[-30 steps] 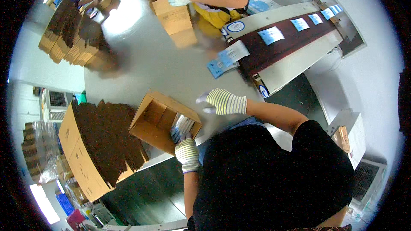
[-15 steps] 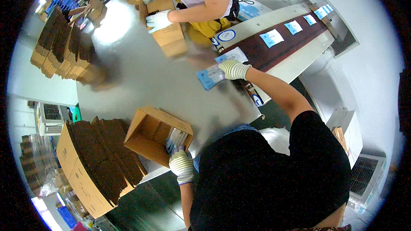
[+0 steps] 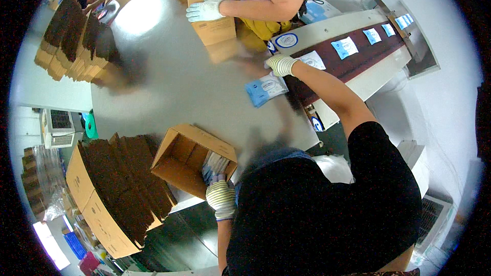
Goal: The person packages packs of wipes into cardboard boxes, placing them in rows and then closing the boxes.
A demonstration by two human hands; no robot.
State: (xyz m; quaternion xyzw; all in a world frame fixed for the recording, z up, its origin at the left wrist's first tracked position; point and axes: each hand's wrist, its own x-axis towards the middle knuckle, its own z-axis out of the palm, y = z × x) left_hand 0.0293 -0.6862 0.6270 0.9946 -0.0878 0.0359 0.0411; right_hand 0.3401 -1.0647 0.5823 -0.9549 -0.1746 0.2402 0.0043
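My left hand (image 3: 221, 200), in a striped knit glove, is closed over the near rim of an open cardboard box (image 3: 174, 173), fingertips inside. Several upright packets (image 3: 216, 166) stand in the box beside those fingers. Out to the right, my gloved right hand (image 3: 280, 65) is held over the table end of a conveyor belt (image 3: 353, 64), its fingers stretched leftward. A white packet (image 3: 313, 60) on the belt is partly covered by this hand. Just below lies a blue and white packet (image 3: 267, 90) on the table, apart from the fingers.
More packets (image 3: 344, 47) lie in a row up the belt. Across the metal table (image 3: 169, 82), a co-worker's gloved hand (image 3: 205, 9) rests on a cardboard box (image 3: 217, 29). Flattened cartons (image 3: 123, 179) are stacked at the near left, with another carton stack (image 3: 76, 46) farther off.
My right hand has come off the packet on the table and moved up and left past the belt end. My left hand stays at the box. The co-worker's box now looks closed on top.
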